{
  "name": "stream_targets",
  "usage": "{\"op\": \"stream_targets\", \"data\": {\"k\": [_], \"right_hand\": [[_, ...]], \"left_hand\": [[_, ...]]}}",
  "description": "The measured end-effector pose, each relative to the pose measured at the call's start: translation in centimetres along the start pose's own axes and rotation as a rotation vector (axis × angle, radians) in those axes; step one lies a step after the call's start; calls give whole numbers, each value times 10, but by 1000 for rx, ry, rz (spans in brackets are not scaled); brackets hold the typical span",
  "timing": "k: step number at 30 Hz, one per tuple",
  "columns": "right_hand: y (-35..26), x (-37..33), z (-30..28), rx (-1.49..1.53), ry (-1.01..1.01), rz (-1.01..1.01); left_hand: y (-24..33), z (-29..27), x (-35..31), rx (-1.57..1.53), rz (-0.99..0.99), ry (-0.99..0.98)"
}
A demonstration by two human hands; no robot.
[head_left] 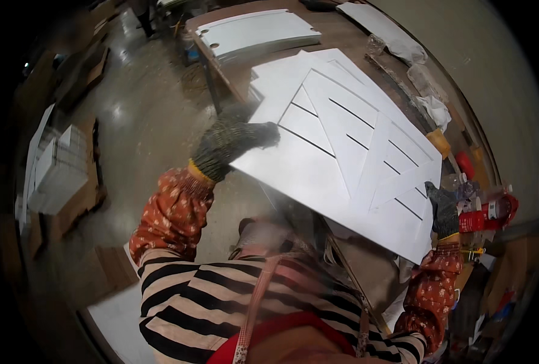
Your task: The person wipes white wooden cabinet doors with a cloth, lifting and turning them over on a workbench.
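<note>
A large flat white panel with black slots and raised angled strips lies tilted in front of me, its near edge hanging past the table. My left hand, in a dark green knit glove with a yellow cuff, closes on its left edge, thumb on top. On the right edge rests my right hand in a matching glove, its thumb on the upper face and its other fingers hidden. Corners of more white sheets show beneath and behind the panel.
Curved white boards are stacked at the table's far end. Crumpled plastic bags and a red container sit along the right side. White pieces stand stacked at left near cardboard. A person's leg shows far back.
</note>
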State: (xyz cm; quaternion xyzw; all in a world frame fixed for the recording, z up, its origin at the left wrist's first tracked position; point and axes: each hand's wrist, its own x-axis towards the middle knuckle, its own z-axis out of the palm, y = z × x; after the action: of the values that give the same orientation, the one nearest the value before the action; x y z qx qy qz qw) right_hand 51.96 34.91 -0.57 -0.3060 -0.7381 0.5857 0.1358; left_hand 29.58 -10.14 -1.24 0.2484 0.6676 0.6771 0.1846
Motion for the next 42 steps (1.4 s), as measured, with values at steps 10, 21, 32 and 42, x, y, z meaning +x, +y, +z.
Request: {"op": "stream_targets", "data": {"k": [10,21,32,42], "right_hand": [[-82,-24,14,-217,186,-787],[-42,-28,38,21,484,-788],[-44,-16,47,-10,501,-762],[-33,-4,73,52,461,-727]], "left_hand": [[11,-45,27,86,339,119],[-23,-58,47,576,433,180],[-31,-58,57,679,607,212],[-25,-82,65,820,862,206]]}}
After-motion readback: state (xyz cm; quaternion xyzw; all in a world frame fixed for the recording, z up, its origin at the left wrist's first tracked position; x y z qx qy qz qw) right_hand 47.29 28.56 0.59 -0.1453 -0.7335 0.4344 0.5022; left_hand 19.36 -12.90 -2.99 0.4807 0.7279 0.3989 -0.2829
